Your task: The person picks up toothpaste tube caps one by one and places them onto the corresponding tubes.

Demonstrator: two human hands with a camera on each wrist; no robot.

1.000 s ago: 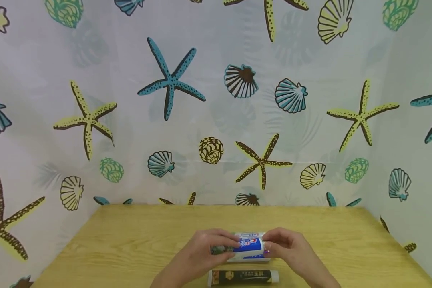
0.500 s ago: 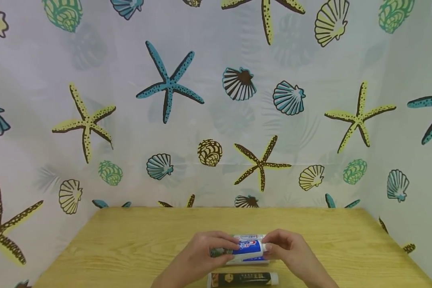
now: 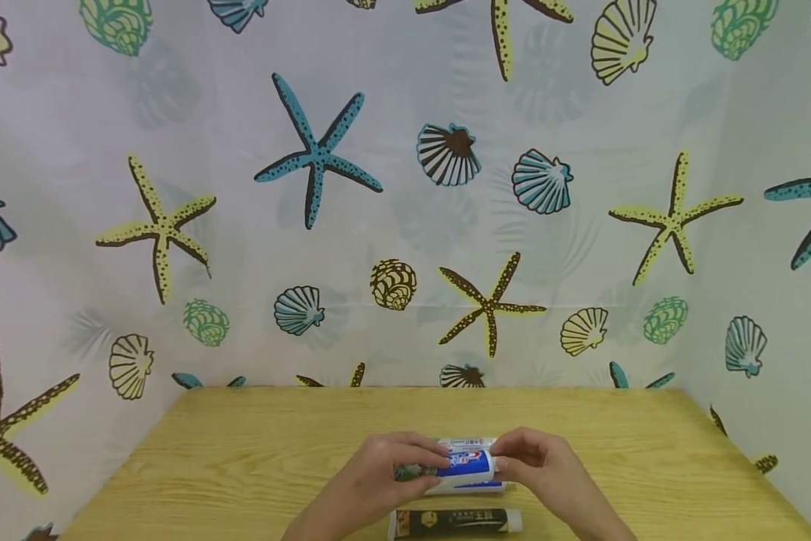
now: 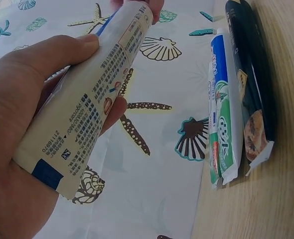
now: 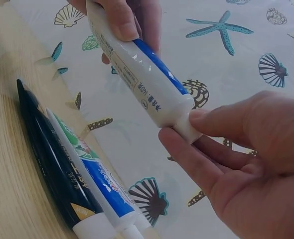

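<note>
My left hand (image 3: 381, 469) grips a white and blue toothpaste tube (image 3: 469, 463) round its body, thumb on one side and fingers on the other. The tube is held above the table, cap end toward the right. My right hand (image 3: 550, 469) pinches the white cap (image 5: 187, 127) between thumb and forefinger; whether the cap is loose cannot be seen. Printed text and a flat crimped end show on the held tube in the left wrist view. On the table just behind and below lies a white, blue and green toothpaste tube (image 5: 104, 181), partly hidden in the head view.
A black toothpaste tube (image 3: 455, 521) with a white cap lies nearest me on the wooden table (image 3: 256, 451). Another white tube (image 3: 473, 442) shows behind the held one. A cloth (image 3: 405, 225) printed with starfish and shells encloses the table's back and sides.
The right hand's fingers have shifted slightly at the cap. The left hand keeps its grip on the toothpaste tube; the head view has moved a little.
</note>
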